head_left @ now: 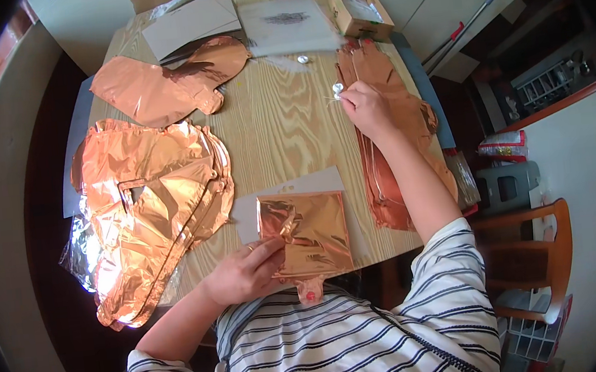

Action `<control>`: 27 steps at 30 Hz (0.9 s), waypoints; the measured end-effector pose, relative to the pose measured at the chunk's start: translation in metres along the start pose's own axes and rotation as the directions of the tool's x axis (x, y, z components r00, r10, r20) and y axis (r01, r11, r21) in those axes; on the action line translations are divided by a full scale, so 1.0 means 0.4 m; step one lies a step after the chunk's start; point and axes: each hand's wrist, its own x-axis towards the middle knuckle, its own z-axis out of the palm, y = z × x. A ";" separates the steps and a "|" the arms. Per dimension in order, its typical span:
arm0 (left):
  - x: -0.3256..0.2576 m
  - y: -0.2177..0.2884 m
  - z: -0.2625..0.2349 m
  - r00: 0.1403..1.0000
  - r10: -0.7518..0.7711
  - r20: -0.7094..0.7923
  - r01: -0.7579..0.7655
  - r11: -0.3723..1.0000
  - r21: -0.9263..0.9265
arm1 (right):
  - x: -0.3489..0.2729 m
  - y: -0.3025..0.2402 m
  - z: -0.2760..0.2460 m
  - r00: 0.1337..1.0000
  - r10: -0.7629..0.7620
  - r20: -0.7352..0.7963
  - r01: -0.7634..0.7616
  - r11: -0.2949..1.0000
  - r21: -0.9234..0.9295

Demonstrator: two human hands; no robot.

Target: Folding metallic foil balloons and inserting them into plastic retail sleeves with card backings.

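Observation:
At the table's near edge, my left hand (249, 269) pinches the left side of a folded copper foil balloon (318, 235). The balloon lies flat and square on a grey card (325, 180), its pale tab (310, 291) hanging toward my shirt. Out to the right, my right hand (368, 108) is closed on a small white round piece (337, 89) with thin strands sticking out; its exact kind is too small to make out. Below that hand lies a stack of flat copper foil balloons (391, 169). A similar small white piece (303, 59) rests farther back on the table.
Overlapping shiny copper foil balloons (146, 194) cover the left side, with another foil balloon (150, 92) behind them. Grey cards (194, 24), a clear plastic bag (288, 27) and an open cardboard box (361, 12) line the back. A wooden chair (556, 260) stands at right.

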 end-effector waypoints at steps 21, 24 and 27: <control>0.033 0.015 -0.037 0.978 -0.101 -0.181 0.073 0.985 -0.154 | -0.251 -0.371 -0.393 0.886 0.330 0.326 -0.464 0.629 0.624; 0.058 0.018 -0.080 0.955 -0.238 -0.175 0.210 0.964 -0.163 | -0.327 -0.462 -0.462 0.963 0.121 0.241 -0.262 0.634 0.727; 0.095 0.010 -0.107 0.956 -0.199 -0.216 0.168 0.974 -0.153 | -0.362 -0.551 -0.420 0.961 0.069 0.268 -0.213 0.802 0.558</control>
